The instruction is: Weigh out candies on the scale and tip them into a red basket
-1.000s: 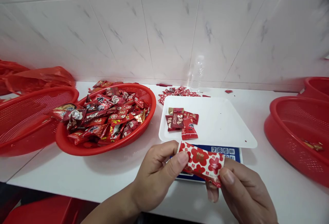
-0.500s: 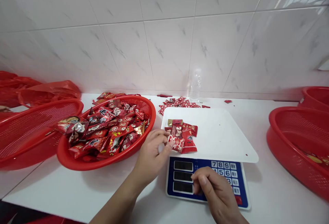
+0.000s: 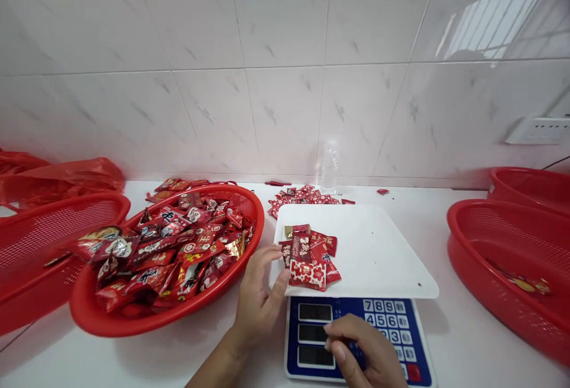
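A small heap of red snack packets lies at the left side of the white tray of a weighing scale. In front of the heap lies a packet with a red-and-white flower pattern. My left hand is open at the tray's left edge, thumb and fingers apart beside the packets. Over the scale's blue key panel, my right hand is closed, its fingers curled, and nothing shows in it. The hand covers some of the keys. Dark displays show to its left.
A red basket heaped with wrapped snacks stands left of the scale, beside another red basket. More red baskets stand at right. Behind the tray are small red packets and a clear bottle, near the tiled wall.
My left hand has let go of the flower-patterned packet and drawn slightly left of it. The right hand stays over the key panel. The view has tilted up slightly.
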`<state>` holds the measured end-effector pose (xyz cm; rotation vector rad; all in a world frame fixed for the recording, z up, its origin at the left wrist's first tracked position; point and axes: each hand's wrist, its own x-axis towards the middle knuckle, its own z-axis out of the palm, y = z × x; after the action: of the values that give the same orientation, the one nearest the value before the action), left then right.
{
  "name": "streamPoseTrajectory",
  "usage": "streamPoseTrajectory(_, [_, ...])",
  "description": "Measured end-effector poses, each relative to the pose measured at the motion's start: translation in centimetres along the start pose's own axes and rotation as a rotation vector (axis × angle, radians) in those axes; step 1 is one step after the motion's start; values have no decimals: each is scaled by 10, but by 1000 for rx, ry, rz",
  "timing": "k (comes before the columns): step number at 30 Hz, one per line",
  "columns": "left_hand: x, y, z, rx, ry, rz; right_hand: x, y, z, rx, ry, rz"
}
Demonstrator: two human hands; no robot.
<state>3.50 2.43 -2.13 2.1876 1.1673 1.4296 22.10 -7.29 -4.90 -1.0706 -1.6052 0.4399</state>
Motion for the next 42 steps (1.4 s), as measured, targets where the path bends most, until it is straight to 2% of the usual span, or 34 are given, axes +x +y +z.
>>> streamPoseTrajectory(3, [-4, -5, 3, -57, 11, 30, 17, -4, -11, -121, -19, -123])
streamPoseTrajectory(5, [-6, -7, 3, -96, 35, 15, 36, -7, -20, -235, -108, -173])
streamPoseTrajectory(8, [-9, -8, 1, -148, 51, -8, 72, -10, -28, -374, -309, -77])
streamPoseTrajectory(12, [-12, -10, -2, -193, 67, 2, 118, -8, -18, -517, -623, 84])
streamPoseTrajectory(16, [-12, -12, -3, -211, 92, -26, 143, 1, -1, -558, -787, 99])
streamPoseTrajectory(20, [-11, -11, -4, -208, 116, -38, 148, 8, 10, -555, -799, 80])
streamPoseTrajectory(32, [-10, -7, -6, -204, 113, -74, 141, 10, 23, -607, -598, -127])
streamPoseTrajectory(42, [-6, -7, -6, -189, 103, -81, 148, 16, 23, -531, -573, -160])
